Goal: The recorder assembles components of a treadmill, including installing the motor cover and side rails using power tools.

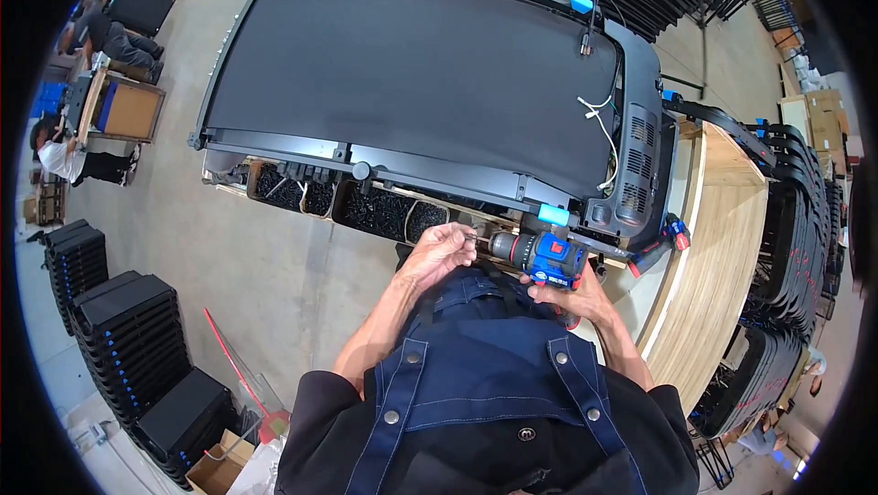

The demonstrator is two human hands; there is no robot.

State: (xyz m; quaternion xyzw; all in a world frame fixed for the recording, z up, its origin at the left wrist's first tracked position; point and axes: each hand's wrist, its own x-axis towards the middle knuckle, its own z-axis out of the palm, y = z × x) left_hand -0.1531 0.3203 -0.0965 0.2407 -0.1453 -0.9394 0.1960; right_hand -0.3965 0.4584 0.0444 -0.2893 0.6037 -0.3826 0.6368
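Observation:
A blue, black and red cordless drill (555, 255) lies level in front of my body, its chuck pointing left. My right hand (585, 298) is wrapped round its grip below the body. At the drill's tip, the fingers of my left hand (441, 251) are pinched together by the thin bit. Whatever small piece they hold there is too small to make out. Just beyond both hands stands a treadmill (412, 65) with a wide black belt. Loose white-ended wires (599, 120) lie on its right end, next to the vented motor cover (637, 166).
Bins of dark screws (370, 207) sit under the treadmill's near edge. A second power tool (675, 232) lies right, by a wooden box (722, 239). Stacked black panels (128, 312) stand left; black frames (796, 212) stand right. People (91, 157) work at far left.

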